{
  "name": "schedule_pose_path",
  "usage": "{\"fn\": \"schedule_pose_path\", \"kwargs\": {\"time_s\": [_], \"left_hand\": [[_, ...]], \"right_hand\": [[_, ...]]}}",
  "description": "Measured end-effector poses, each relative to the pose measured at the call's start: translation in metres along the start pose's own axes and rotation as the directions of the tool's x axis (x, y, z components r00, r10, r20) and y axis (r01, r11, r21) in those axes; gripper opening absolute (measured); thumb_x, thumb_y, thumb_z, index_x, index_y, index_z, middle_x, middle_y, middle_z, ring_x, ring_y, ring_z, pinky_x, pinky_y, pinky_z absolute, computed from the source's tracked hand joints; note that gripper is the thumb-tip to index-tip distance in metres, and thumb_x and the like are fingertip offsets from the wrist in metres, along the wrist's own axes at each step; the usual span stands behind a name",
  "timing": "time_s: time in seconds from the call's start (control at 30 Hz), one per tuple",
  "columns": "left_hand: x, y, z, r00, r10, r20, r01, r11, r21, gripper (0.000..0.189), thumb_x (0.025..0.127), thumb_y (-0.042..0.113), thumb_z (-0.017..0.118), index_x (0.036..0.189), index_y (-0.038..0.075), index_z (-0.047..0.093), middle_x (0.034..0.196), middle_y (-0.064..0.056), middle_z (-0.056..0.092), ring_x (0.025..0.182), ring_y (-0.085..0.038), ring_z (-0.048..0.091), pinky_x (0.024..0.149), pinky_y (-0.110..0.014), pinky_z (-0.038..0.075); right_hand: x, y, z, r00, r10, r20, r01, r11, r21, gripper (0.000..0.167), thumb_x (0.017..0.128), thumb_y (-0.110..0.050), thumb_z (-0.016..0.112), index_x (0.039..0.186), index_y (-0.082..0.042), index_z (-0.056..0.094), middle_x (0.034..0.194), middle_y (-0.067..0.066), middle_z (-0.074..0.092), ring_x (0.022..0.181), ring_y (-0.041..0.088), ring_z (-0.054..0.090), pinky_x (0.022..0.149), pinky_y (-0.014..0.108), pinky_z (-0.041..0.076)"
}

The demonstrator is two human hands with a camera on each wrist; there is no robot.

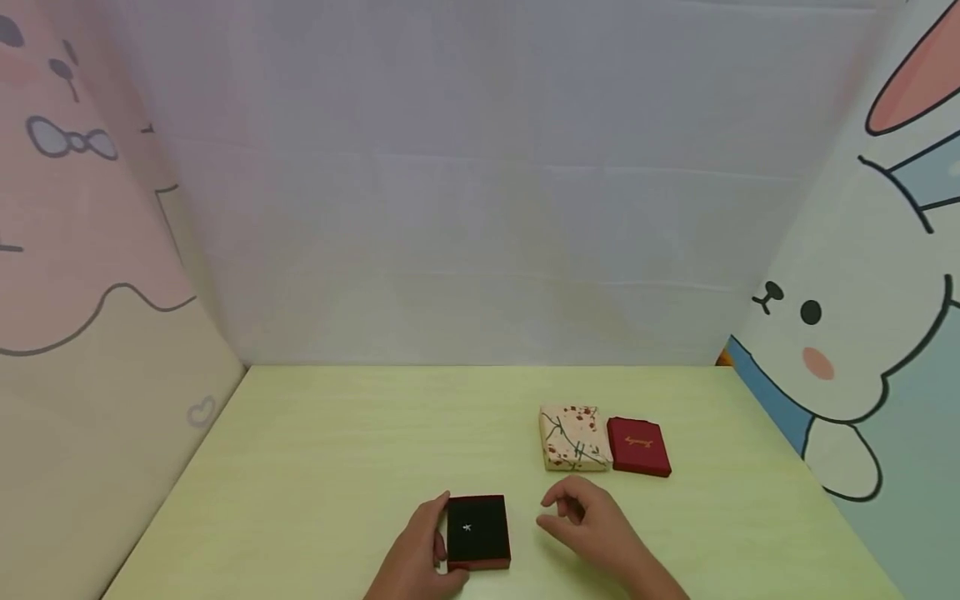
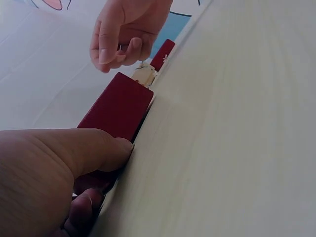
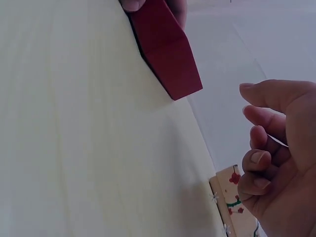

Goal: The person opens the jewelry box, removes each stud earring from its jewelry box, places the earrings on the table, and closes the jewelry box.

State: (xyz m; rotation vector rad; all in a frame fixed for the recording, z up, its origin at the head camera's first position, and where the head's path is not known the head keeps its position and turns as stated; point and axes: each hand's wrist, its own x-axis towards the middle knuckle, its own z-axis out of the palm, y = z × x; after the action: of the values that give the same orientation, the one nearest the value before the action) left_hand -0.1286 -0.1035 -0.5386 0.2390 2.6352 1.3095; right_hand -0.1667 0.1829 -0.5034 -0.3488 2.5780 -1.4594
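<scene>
In the head view, a red jewelry box base [image 1: 480,563] with a black insert [image 1: 483,533] lies on the table near the front. A small silver star-like piece [image 1: 467,527] sits on the insert, left of its middle. My left hand [image 1: 423,550] grips the box at its left side, thumb on the near edge and a finger at the far corner. Its thumb [image 2: 106,150] presses the red wall [image 2: 118,106] in the left wrist view. To the right, my right hand [image 1: 592,525] hovers apart from the box, fingers loosely bent, thumb and forefinger apart, nothing visible between them.
Farther back on the right stands a cream box [image 1: 576,438] with a floral print. Beside it lies a dark red lid [image 1: 639,447] with gold lettering. A tiny shiny star-like spot [image 3: 214,197] shows at the floral box's edge. White cloth [image 1: 480,208] rises behind the pale table [image 1: 337,442].
</scene>
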Motion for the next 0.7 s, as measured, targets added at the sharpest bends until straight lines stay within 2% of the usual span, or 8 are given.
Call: {"fn": "schedule_pose_path", "kwargs": {"time_s": [0.2,0.3,0.53,0.7], "left_hand": [[0.001,0.0,0.0,0.999,-0.05,0.003,0.05,0.999,0.008,0.099,0.076,0.028,0.093,0.155,0.002,0.039,0.096,0.0,0.049,0.078,-0.013,0.05,0.066,-0.028,0.042],[0.001,-0.001,0.001,0.998,-0.055,0.008,0.054,0.999,0.002,0.099,0.076,0.028,0.093,0.155,0.003,0.039,0.098,0.0,0.049,0.079,-0.013,0.05,0.066,-0.028,0.042],[0.002,-0.005,0.003,1.0,0.009,-0.002,-0.009,1.0,-0.014,0.096,0.076,0.023,0.092,0.154,0.0,0.04,0.098,0.0,0.049,0.077,-0.01,0.05,0.064,-0.026,0.043],[0.002,-0.006,0.002,0.999,0.049,-0.006,-0.049,0.999,-0.009,0.096,0.076,0.021,0.09,0.153,-0.003,0.039,0.098,0.0,0.049,0.075,-0.008,0.049,0.063,-0.026,0.043]], "right_hand": [[0.01,-0.022,0.018,0.997,-0.081,0.012,0.081,0.997,0.0,0.017,0.092,-0.023,0.08,0.101,-0.012,0.071,0.084,0.0,0.055,0.069,0.012,0.046,0.062,0.027,0.042],[0.014,-0.032,0.029,0.991,-0.128,0.023,0.128,0.992,0.016,0.015,0.092,-0.022,0.08,0.101,-0.012,0.071,0.084,0.0,0.056,0.066,0.009,0.044,0.061,0.027,0.042],[0.019,-0.04,0.048,0.986,-0.16,0.045,0.157,0.985,0.066,0.011,0.093,-0.022,0.079,0.099,-0.017,0.071,0.084,0.001,0.058,0.067,0.008,0.044,0.062,0.026,0.042],[0.021,-0.035,0.057,0.977,-0.205,0.064,0.202,0.978,0.049,0.012,0.094,-0.025,0.079,0.099,-0.018,0.07,0.083,-0.003,0.058,0.067,0.007,0.046,0.063,0.025,0.044]]}}
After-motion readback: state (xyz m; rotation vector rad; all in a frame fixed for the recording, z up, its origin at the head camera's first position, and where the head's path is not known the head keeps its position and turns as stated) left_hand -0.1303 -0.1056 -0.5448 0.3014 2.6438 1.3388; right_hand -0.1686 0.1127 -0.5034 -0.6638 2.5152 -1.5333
